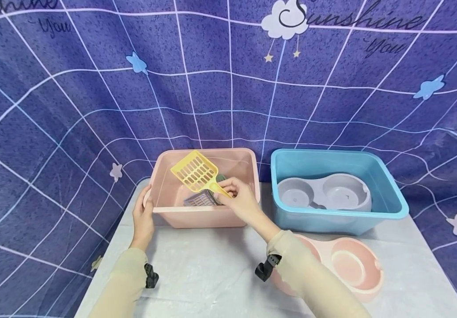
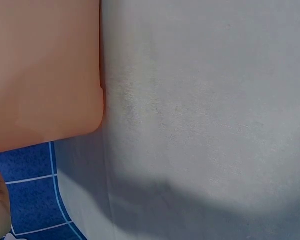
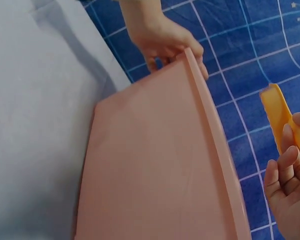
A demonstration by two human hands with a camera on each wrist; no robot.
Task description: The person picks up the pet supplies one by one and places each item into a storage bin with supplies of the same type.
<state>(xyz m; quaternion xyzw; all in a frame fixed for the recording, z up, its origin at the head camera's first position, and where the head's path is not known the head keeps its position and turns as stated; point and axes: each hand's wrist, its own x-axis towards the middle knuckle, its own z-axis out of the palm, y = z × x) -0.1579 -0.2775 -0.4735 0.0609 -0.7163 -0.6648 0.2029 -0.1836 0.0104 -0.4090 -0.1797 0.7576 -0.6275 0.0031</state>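
Note:
A pink litter box [image 1: 202, 219] stands at the back left of the table. My left hand [image 1: 144, 218] grips its rim at the left front corner; the right wrist view shows that hand [image 3: 165, 40] with its fingers at the rim. With my right hand [image 1: 242, 203] I pinch the handle of a yellow litter scoop [image 1: 196, 171]. The scoop's slotted head is raised over the box and points to the back left. Inside the box lies a dark grey slotted scoop [image 1: 201, 199], and a green piece [image 1: 221, 177] is partly hidden behind my right hand.
To the right, a blue litter box [image 1: 331, 225] holds a grey double pet bowl [image 1: 345, 190]. In front of it a pink double bowl [image 1: 355, 269] lies partly under my right forearm. A blue patterned curtain [image 1: 212, 97] hangs behind the white-covered table [image 1: 196, 274].

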